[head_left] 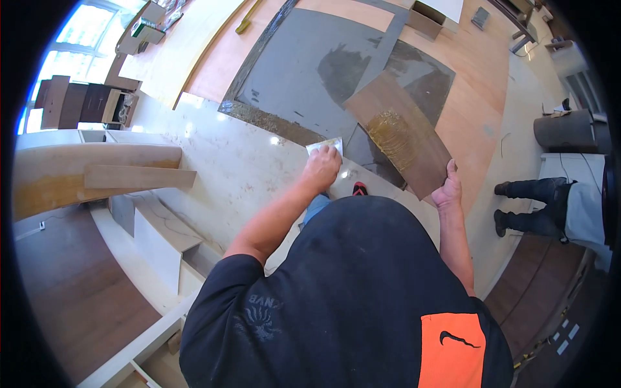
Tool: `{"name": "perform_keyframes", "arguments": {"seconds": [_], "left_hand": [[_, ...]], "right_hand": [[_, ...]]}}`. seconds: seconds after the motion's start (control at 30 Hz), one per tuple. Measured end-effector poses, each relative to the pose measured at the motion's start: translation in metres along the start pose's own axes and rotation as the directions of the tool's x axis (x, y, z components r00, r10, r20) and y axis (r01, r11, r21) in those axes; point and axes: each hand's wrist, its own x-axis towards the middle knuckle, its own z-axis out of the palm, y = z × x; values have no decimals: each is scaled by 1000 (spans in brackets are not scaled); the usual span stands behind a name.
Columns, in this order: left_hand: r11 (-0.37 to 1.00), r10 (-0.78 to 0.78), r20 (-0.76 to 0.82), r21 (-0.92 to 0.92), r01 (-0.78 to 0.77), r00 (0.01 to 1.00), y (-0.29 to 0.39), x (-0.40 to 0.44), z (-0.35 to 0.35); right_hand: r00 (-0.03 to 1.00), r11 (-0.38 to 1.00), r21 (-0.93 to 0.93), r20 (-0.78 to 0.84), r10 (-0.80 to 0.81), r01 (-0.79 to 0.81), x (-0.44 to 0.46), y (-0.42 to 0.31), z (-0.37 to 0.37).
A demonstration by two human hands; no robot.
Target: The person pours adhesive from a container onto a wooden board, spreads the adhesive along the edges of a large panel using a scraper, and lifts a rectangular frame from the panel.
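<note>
My left hand (321, 169) is closed around a pale, flat spreader (333, 143), held near the front edge of the work surface. Brown boards, one of them a rectangular panel (427, 152), stand out on the right; my right hand (447, 187) grips this panel at its near right corner. A patch of yellowish glue (391, 134) with ridged streaks lies on the panel's face. Under and beyond it is a large grey sheet (291, 64) with dark smears. The panel's far end overlaps that sheet.
Plywood sheets (482, 84) extend beneath and beside the grey sheet. An open brown box (424, 21) stands at the back. Leftward, a curved wooden piece (103, 171) rests on white cabinet parts (155, 236). Another person (550, 204) stands at right, near a dark cylinder (564, 132).
</note>
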Motion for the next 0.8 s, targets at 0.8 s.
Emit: {"name": "perform_keyframes", "arguments": {"seconds": [0.8], "left_hand": [[976,-128,-358,-210,54,925,-15,-10,-51]], "right_hand": [[980,995,8,-174,-99,102,27,-13,-24]]}}
